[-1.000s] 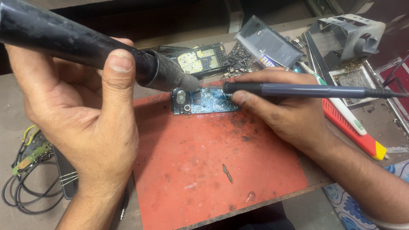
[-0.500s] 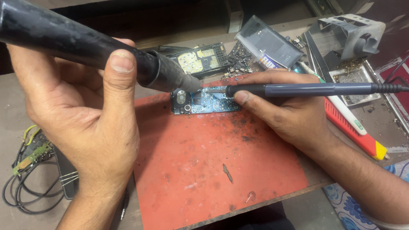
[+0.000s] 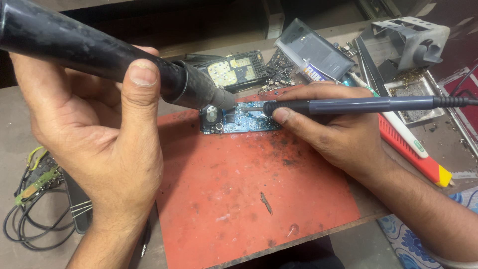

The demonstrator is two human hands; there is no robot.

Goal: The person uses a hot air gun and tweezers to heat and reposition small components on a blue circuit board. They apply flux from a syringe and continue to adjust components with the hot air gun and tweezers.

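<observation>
The circuit board (image 3: 242,118) lies at the back edge of the work mat (image 3: 249,189). Left of the board hangs the hot-air nozzle (image 3: 199,92), its tip just over the board's left end. From the board's right comes the soldering iron (image 3: 348,105). Behind the board lies an opened phone (image 3: 234,69); far to its left, a wire bundle (image 3: 35,199).
</observation>
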